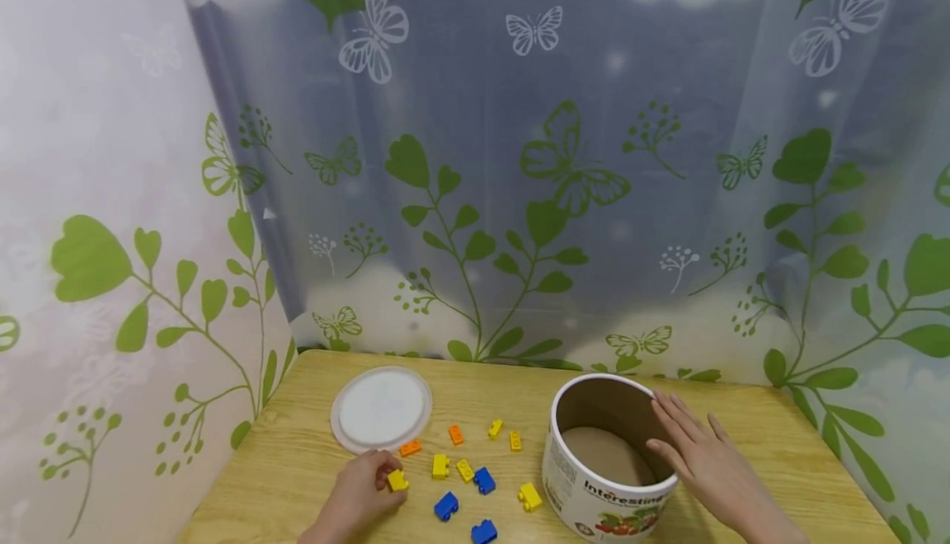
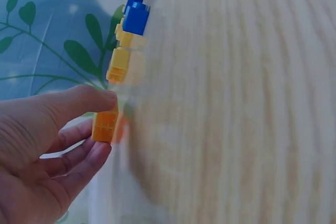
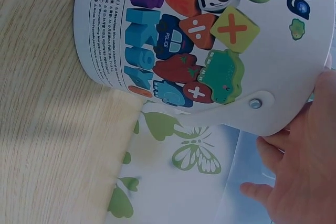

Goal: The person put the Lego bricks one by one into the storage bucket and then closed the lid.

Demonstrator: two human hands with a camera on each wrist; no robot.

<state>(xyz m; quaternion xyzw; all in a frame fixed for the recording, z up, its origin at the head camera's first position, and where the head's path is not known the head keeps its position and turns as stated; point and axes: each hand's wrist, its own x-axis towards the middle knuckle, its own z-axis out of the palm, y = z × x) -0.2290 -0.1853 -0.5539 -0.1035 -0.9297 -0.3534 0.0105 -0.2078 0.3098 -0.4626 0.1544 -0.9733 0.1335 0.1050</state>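
At the table's front left my left hand (image 1: 356, 490) pinches a yellow toy brick (image 1: 397, 480) between thumb and fingertips. The left wrist view shows the same yellow brick (image 2: 105, 125) just above the wooden surface. On the right stands a round white bucket (image 1: 558, 478) with printed sides, its top uncovered and its brown inside showing. My right hand (image 1: 701, 453) rests on the bucket's right rim, fingers mostly straight. Seen from the right wrist, the printed wall (image 3: 262, 72) fills the upper part, with the right hand (image 3: 307, 166) against the rim.
Between hand and bucket lie several loose bricks: yellow (image 1: 440, 466), blue (image 1: 446, 506) and orange (image 1: 456, 434). A round white lid (image 1: 382, 408) lies flat at the back left. Beyond the wooden table (image 1: 297, 429) hangs a leaf-and-butterfly curtain (image 1: 460, 198).
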